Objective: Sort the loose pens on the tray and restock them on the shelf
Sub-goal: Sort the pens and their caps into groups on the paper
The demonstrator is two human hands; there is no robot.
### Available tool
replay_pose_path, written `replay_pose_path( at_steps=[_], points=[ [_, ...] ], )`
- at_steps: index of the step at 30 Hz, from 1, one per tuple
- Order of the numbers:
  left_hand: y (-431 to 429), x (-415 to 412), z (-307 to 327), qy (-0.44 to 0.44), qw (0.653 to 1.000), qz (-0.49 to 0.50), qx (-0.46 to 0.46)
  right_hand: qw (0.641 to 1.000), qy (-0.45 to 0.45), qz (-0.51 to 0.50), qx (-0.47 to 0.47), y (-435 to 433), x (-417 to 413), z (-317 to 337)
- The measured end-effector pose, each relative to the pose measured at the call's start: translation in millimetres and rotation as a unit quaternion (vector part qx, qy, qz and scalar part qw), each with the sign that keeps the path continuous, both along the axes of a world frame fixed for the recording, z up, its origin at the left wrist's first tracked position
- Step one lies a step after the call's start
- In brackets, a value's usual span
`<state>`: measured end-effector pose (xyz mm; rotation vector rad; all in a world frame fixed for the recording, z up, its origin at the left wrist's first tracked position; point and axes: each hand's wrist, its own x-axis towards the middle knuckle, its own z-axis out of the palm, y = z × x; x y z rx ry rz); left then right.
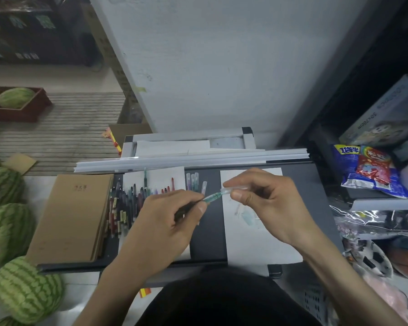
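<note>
Now green pen (211,198) between left fingers (201,208); cap (231,190) between right fingers (239,196)

This looks like a small general shop. Watermelons (7,231) lie in a row on the floor at 8 o'clock, and another sits in a red crate (21,115) at 10. A shelf (386,204) at 3 o'clock carries snack bags (370,170), a boxed puzzle (391,114) and a football (372,260). The dark tray (207,234) at centre holds stacked brown notebooks (73,215) beside loose pens (125,203).

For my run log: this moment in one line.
left hand: grips green pen | right hand: pinches clear cap at its tip | pen pile: on tray
</note>
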<state>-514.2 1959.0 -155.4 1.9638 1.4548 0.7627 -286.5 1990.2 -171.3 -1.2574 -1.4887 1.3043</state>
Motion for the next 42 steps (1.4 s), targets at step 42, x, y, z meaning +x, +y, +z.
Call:
replay_pose_path(
  at_steps=[42],
  points=[
    [88, 26, -191, 0.229, 0.947, 0.126, -0.186, 0.813, -0.581, 0.037, -0.032, 42, 36, -195]
  ],
)
